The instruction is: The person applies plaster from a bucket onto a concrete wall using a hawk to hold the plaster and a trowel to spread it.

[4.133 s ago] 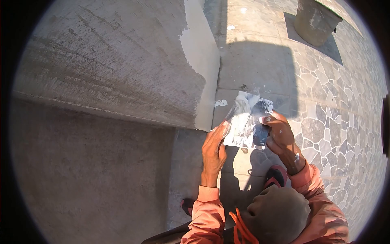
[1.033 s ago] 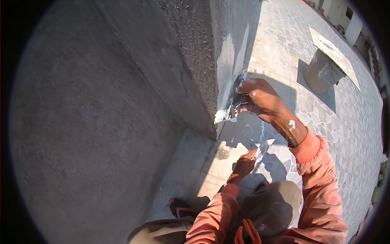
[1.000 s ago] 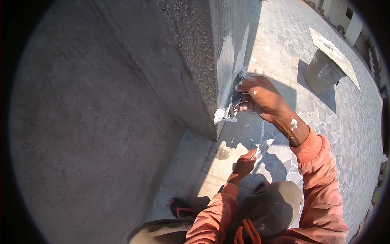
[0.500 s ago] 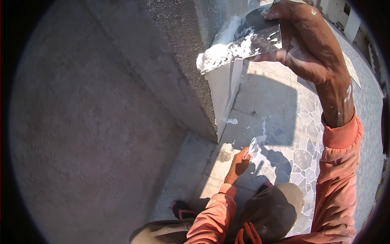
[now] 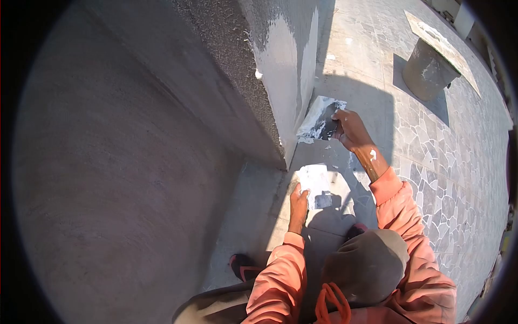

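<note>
Out of doors, a dim grey wall [image 5: 108, 173] fills the left of my head view, and sunlit stone-patterned paving [image 5: 431, 189] runs off on the right. Next comes the pillar [image 5: 278, 59], rough along its edge and coated pale on the face beyond; a small white blob [image 5: 258, 74] has newly appeared on that edge, which I take for paste shed from a blade

Below it is a shoe [image 5: 243, 268], then my left hand [image 5: 298, 205], its fingers closed on the near edge of a paste-covered blade [image 5: 313, 178]. That blade has turned its broad white face up to me, over the slabs beside the pillar's foot

My right hand [image 5: 352, 131] has come down from high on the pillar. Its fingers are closed on a smeared blade [image 5: 327, 123], thumb on the face, the far edge just beside the pillar; I cannot tell whether they touch. The heap at its edge has gone, so I judge it carries less paste now

Under the right sleeve is a knee [image 5: 372, 264]. Farther right stands a bucket [image 5: 429, 70], a board [image 5: 464, 70] lying over its mouth with white paste [image 5: 436, 33] on top; what the bucket holds is hidden from me
</note>
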Available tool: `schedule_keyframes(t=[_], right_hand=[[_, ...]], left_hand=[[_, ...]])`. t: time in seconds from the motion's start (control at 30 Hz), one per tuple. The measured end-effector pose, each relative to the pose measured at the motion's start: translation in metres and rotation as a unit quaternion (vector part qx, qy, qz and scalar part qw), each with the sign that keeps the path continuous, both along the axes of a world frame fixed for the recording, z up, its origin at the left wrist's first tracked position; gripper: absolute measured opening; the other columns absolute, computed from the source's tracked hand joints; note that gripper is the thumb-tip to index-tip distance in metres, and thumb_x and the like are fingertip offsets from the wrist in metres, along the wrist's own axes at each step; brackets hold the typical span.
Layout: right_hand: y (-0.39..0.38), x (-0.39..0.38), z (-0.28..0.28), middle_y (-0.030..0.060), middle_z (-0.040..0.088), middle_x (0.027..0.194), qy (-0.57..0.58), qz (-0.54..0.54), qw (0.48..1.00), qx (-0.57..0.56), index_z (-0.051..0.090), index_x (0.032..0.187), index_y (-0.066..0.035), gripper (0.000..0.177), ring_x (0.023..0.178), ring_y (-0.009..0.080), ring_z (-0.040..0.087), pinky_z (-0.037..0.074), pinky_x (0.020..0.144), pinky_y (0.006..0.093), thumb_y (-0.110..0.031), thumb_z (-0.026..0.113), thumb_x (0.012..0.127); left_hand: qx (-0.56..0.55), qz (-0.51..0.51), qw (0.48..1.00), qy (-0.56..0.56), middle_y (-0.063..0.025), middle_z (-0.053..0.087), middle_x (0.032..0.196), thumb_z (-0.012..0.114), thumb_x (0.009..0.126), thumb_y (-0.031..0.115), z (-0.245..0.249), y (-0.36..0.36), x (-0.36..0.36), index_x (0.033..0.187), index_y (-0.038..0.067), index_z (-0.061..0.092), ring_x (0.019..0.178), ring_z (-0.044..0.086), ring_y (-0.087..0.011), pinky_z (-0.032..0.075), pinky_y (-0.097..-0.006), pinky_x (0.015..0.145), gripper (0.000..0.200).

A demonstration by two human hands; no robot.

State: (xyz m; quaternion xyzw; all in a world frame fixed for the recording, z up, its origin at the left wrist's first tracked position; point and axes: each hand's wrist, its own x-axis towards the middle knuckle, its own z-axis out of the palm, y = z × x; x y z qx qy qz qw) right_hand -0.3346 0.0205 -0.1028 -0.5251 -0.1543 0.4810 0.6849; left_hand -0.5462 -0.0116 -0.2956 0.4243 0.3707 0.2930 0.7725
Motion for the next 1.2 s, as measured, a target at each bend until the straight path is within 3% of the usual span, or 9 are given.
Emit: schedule_keyframes(t=[0.2, 0.23, 0.3, 0.47, 0.67, 0.83, 0.97, 1.0, 1.2], right_hand=[[0.041, -0.007, 0.000, 0.0149, 0.060, 0.086, -0.091, 0.075, 0.989, -0.092, 0.054, 0.097, 0.008, 0.021, 0.073, 0.0246, 0.063, 0.054, 0.068, 0.0422, -0.008, 0.049, 0.086], [0.054, -0.007, -0.002, 0.0173, 0.060, 0.089, -0.094, 0.086, 0.987, -0.103, 0.053, 0.101, 0.011, 0.025, 0.074, 0.0264, 0.063, 0.055, 0.069, 0.0429, -0.009, 0.049, 0.086], [0.071, -0.007, 0.003, 0.0205, 0.060, 0.091, -0.103, 0.103, 0.983, -0.107, 0.051, 0.104, 0.015, 0.029, 0.075, 0.0292, 0.063, 0.057, 0.070, 0.0436, -0.010, 0.049, 0.087], [0.077, -0.003, 0.065, 0.0232, 0.059, 0.090, -0.133, 0.085, 0.985, -0.063, 0.049, 0.102, 0.019, 0.030, 0.075, 0.0318, 0.063, 0.061, 0.069, 0.0427, -0.009, 0.049, 0.089], [0.027, -0.012, 0.123, 0.0082, 0.058, 0.080, -0.206, -0.005, 0.977, 0.057, 0.057, 0.091, 0.004, 0.016, 0.072, 0.0187, 0.059, 0.052, 0.070, 0.0368, -0.011, 0.053, 0.088], [-0.007, -0.007, 0.056, 0.0042, 0.051, 0.072, -0.112, -0.040, 0.992, -0.030, 0.054, 0.077, -0.005, 0.009, 0.058, 0.0143, 0.046, 0.040, 0.055, 0.0346, -0.010, 0.055, 0.084], [0.006, 0.002, -0.034, 0.0053, 0.053, 0.072, 0.016, -0.002, 0.995, -0.103, 0.053, 0.081, -0.005, 0.006, 0.058, 0.0175, 0.051, 0.042, 0.054, 0.0350, -0.011, 0.054, 0.083], [0.011, 0.000, -0.042, 0.0058, 0.054, 0.073, 0.012, 0.012, 0.995, -0.099, 0.053, 0.082, -0.004, 0.006, 0.060, 0.0183, 0.053, 0.044, 0.056, 0.0365, -0.010, 0.053, 0.084], [0.043, -0.019, -0.043, 0.0128, 0.064, 0.088, -0.022, 0.079, 0.990, -0.118, 0.057, 0.103, 0.007, 0.028, 0.073, 0.0230, 0.063, 0.053, 0.070, 0.0425, -0.013, 0.048, 0.086]], left_hand=[[0.006, -0.076, 0.996, 0.056, -0.0087, 0.064, 0.107, 0.047, 0.086, 0.001, -0.021, -0.019, 0.002, 0.120, -0.005, 0.055, 0.097, 0.058, -0.0147, 0.043, -0.0262, 0.088, 0.035], [0.072, -0.084, 0.992, 0.055, -0.0092, 0.063, 0.107, 0.050, 0.086, 0.006, -0.012, -0.024, 0.005, 0.120, -0.006, 0.054, 0.098, 0.057, -0.0148, 0.043, -0.0256, 0.086, 0.036], [0.042, -0.143, 0.971, 0.188, -0.0116, 0.064, 0.100, 0.055, 0.087, 0.012, 0.008, -0.029, 0.009, 0.118, -0.002, 0.056, 0.093, 0.058, -0.0169, 0.045, -0.0287, 0.083, 0.034], [0.007, -0.130, 0.988, 0.080, -0.0202, 0.056, 0.124, 0.060, 0.085, 0.022, -0.026, -0.046, 0.019, 0.132, -0.007, 0.046, 0.111, 0.055, -0.0241, 0.041, -0.0304, 0.094, 0.057], [0.115, -0.105, 0.979, 0.130, -0.0170, 0.061, 0.109, 0.060, 0.084, 0.019, -0.023, -0.040, 0.020, 0.126, -0.005, 0.051, 0.098, 0.058, -0.0224, 0.044, -0.0320, 0.086, 0.049], [0.069, -0.123, 0.980, 0.141, -0.0157, 0.062, 0.103, 0.057, 0.084, 0.015, -0.012, -0.030, 0.017, 0.124, -0.002, 0.053, 0.092, 0.059, -0.0225, 0.045, -0.0332, 0.083, 0.043], [0.046, -0.138, 0.980, 0.136, -0.0146, 0.062, 0.112, 0.055, 0.086, 0.007, -0.008, -0.028, 0.014, 0.125, -0.003, 0.053, 0.103, 0.056, -0.0209, 0.041, -0.0304, 0.092, 0.041], [0.086, -0.126, 0.983, 0.105, -0.0186, 0.064, 0.102, 0.056, 0.084, 0.013, -0.021, -0.029, 0.015, 0.120, -0.003, 0.054, 0.093, 0.061, -0.0255, 0.045, -0.0339, 0.085, 0.039], [0.125, -0.121, 0.978, 0.114, -0.0198, 0.063, 0.102, 0.056, 0.085, 0.014, -0.010, -0.029, 0.016, 0.120, -0.005, 0.052, 0.095, 0.060, -0.0266, 0.045, -0.0343, 0.086, 0.040]])
